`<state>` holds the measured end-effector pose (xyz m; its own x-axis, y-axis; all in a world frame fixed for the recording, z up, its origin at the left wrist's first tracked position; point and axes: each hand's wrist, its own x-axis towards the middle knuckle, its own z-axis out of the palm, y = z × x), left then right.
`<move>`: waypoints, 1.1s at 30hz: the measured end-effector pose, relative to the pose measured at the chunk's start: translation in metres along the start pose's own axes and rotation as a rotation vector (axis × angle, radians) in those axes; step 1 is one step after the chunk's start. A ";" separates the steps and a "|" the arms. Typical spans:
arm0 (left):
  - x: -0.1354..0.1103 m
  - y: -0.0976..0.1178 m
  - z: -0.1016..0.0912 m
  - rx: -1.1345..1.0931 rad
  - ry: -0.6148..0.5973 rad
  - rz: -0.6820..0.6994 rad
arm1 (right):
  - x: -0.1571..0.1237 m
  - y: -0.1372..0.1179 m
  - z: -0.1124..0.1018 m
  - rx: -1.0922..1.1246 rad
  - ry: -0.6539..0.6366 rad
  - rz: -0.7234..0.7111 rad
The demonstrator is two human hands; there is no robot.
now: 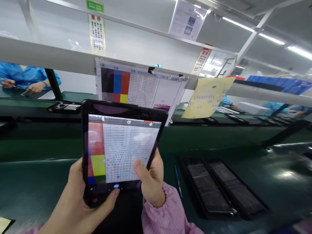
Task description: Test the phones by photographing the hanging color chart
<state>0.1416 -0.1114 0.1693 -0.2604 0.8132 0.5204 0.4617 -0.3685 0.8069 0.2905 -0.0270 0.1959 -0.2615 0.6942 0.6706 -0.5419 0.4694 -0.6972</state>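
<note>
Tablet: black, held up in the air over the near part of the bench and tipped so the screen faces the person. The screen shows color blocks and rows of tiny print, much like the chart behind it. No brand can be seen.

Left hand: holds the low left part of the tablet from below, which bears its weight. The fingers curl out of sight behind it, and the thumb lies on the bottom edge.

Right hand: grips the right side. The fingers are hidden behind the tablet, and the thumb rests on the screen. A pink sleeve covers the wrist.

Color chart: hangs from a white shelf, up where it is easy to see. It has black, blue, red and yellow blocks and small print. The top reads 色板 and 字体.

Yellow sheet: hangs to the right of the chart. Its print is too small to read.

Green bench: two dark flat panels lie side by side near the right edge, with a blue pen just left of them.

Co-worker: wears a blue coat and works at the far left.
</note>
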 end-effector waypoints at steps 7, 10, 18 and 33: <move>-0.001 -0.002 0.001 -0.004 0.016 -0.006 | 0.001 -0.001 0.001 -0.008 -0.001 -0.038; -0.001 -0.002 0.001 0.008 0.007 -0.009 | -0.001 -0.001 0.002 0.004 -0.006 -0.038; -0.002 -0.001 0.001 -0.011 -0.003 -0.026 | -0.002 -0.002 0.003 0.015 0.000 -0.040; 0.000 0.003 0.001 -0.033 -0.012 -0.054 | -0.001 0.001 -0.001 -0.116 0.055 0.019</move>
<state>0.1436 -0.1118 0.1716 -0.2733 0.8377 0.4728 0.4191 -0.3387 0.8424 0.2911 -0.0272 0.1944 -0.2252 0.7311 0.6441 -0.4399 0.5136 -0.7367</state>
